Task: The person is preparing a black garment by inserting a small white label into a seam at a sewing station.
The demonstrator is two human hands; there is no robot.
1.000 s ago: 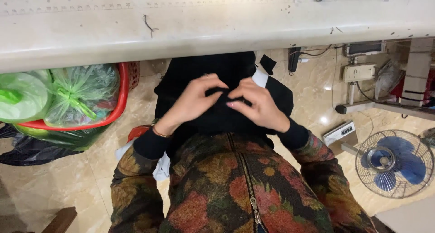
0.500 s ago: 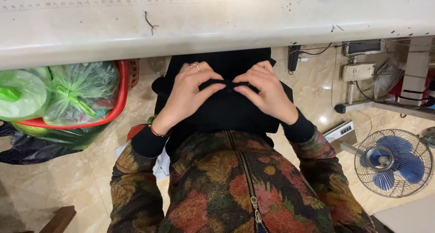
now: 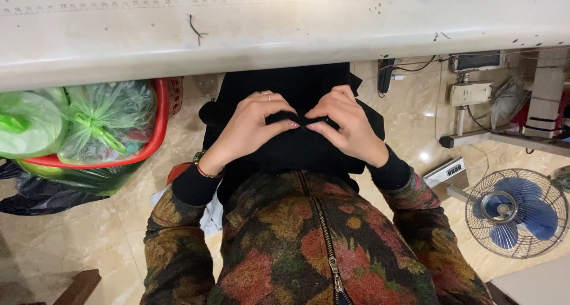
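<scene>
Fingertips [image 3: 292, 124] of the left hand [image 3: 252, 127] and those of the right hand [image 3: 344, 124] met almost tip to tip in the middle, and each set was pinching a small fold of the black fabric [image 3: 297, 151] between thumb and bent fingers. Both hands were curled, not spread, and a ring was visible on one left finger. The black fabric lay on the lap of the person, directly under the fingers and also rising behind them toward the edge of the pale worktable [image 3: 285, 38], so its long direction ran from the body away to the table, while the pinched fold ran across, from left to right. Neither hand was clearly nearer to the fold; they held it together at the same height, with the cloth touching both palms. Compared with the picture one second earlier, the hands had come closer to the table and nearer to each other: then the right fingers lay flatter on the cloth and lower, and half a second earlier the hands were already raised but their tips were a little apart. To the left of the person stood a red basket [image 3: 155, 133] with green plastic bags [image 3: 101, 121], and on the tiled floor at the right stood a small blue fan [image 3: 515, 213], well apart from the hands.
</scene>
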